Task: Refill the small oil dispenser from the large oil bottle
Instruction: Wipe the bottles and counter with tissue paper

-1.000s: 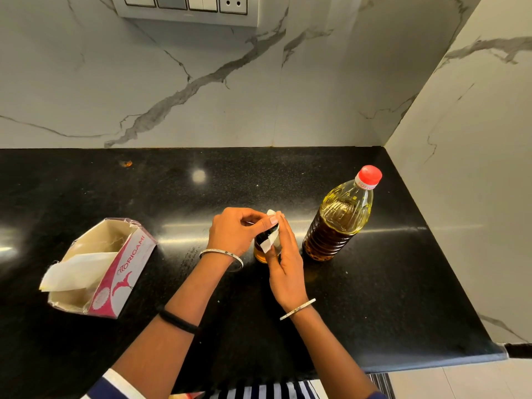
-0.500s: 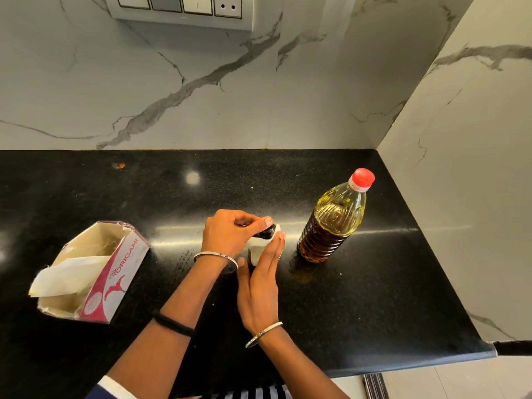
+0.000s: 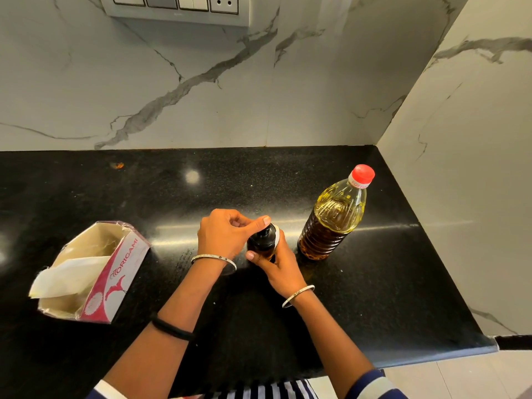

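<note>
The small oil dispenser [image 3: 263,240], dark with a black cap, stands at the middle of the black counter [image 3: 374,283]. My left hand [image 3: 227,234] holds its cap from the left, thumb on top. My right hand [image 3: 276,263] wraps round its body from the front right, with a bit of white tissue showing behind the fingers. The large oil bottle [image 3: 334,217] stands upright to the right, its red cap on, holding yellow oil, apart from both hands.
An opened pink and white tissue box [image 3: 98,275] lies at the left with a tissue sticking out. Marble walls close the back and right side. The counter's front edge runs just below my forearms. A switch panel [image 3: 175,7] hangs above.
My right hand drew back, then came round the dispenser's body. The white tissue that covered the cap is now mostly hidden and the black cap shows. My left hand stays on the cap.
</note>
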